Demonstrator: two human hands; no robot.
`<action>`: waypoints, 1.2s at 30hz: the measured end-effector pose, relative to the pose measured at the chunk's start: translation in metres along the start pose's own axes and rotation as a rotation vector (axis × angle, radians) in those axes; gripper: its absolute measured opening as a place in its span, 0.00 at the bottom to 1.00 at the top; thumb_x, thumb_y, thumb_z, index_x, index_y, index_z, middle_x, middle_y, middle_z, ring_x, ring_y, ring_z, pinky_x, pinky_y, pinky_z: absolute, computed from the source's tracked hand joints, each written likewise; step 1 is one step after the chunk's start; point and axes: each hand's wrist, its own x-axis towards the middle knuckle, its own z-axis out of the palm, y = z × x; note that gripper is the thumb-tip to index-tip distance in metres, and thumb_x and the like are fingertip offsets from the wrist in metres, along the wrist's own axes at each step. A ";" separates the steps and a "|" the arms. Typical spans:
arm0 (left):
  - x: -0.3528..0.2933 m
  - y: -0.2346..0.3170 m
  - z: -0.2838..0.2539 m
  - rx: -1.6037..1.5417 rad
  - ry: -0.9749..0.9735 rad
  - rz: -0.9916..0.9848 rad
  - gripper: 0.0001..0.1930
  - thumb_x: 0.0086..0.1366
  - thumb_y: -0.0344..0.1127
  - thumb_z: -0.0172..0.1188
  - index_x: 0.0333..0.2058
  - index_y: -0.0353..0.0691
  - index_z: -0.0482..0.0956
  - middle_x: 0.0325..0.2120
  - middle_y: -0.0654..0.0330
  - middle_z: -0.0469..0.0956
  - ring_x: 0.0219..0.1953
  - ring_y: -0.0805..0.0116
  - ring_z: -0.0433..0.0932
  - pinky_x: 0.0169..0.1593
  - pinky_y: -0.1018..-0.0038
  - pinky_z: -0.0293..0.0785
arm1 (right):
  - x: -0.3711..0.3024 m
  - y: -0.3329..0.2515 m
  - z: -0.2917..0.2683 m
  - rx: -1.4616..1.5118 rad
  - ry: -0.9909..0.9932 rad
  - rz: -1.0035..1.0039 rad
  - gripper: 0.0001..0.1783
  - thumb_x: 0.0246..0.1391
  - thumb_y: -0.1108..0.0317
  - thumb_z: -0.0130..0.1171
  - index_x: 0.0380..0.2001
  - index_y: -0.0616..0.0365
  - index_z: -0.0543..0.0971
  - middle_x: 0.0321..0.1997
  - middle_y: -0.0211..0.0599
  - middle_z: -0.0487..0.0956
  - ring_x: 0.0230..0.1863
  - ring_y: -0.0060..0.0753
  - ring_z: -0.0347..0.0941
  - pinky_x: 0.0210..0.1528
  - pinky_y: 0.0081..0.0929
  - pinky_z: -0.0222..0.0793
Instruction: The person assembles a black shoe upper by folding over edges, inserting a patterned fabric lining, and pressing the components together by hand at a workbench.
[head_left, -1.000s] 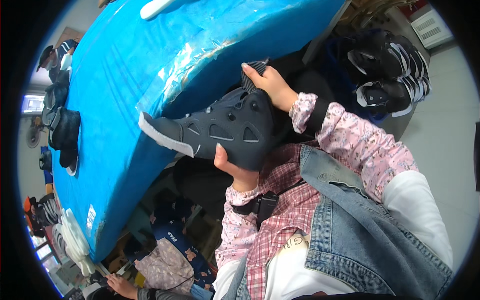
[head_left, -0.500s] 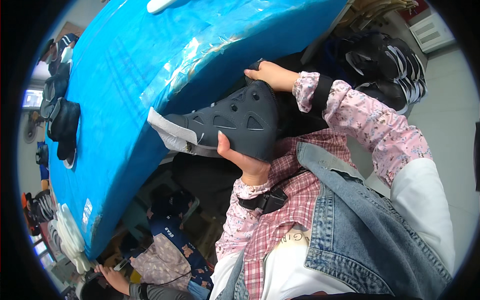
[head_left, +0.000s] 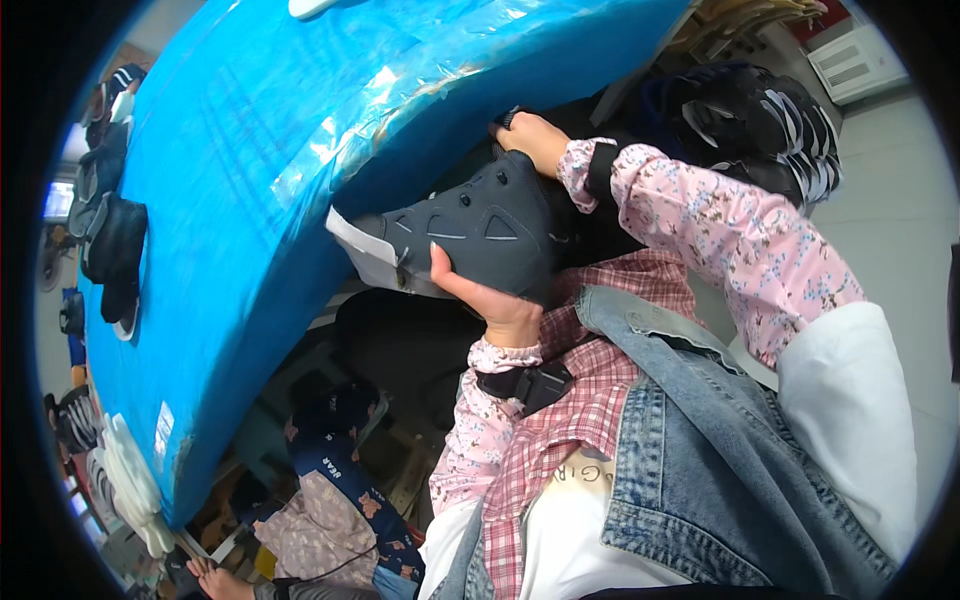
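Blue sheeting covers the surface [head_left: 230, 230], with dark shoes [head_left: 115, 245] along its far left side and a heap of black-and-white shoe pieces [head_left: 755, 130] on the right. Just off the near edge of the surface, the dark grey shoe [head_left: 485, 245] is held on its side, cutouts facing up. Its toe, with a pale flap [head_left: 367, 255], points left toward the blue edge; the long axis runs roughly left to right, the toe end slightly lower in view than the collar. The left hand [head_left: 492, 305] grips it from below, thumb on the side, other fingers hidden behind it. The right hand [head_left: 538, 143] has its fingers closed on the dark ribbed tab at the collar. Compared with a second ago, the toe has shifted right, the shoe looks shorter, and less of the tab shows past the fingers.
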 end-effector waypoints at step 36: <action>0.001 0.007 -0.007 0.172 -0.086 0.060 0.31 0.58 0.58 0.39 0.52 0.40 0.63 0.51 0.56 0.66 0.52 0.58 0.65 0.55 0.62 0.62 | -0.100 0.055 -0.045 0.844 0.383 0.008 0.09 0.53 0.67 0.55 0.33 0.61 0.74 0.30 0.29 0.75 0.31 0.20 0.68 0.34 0.17 0.65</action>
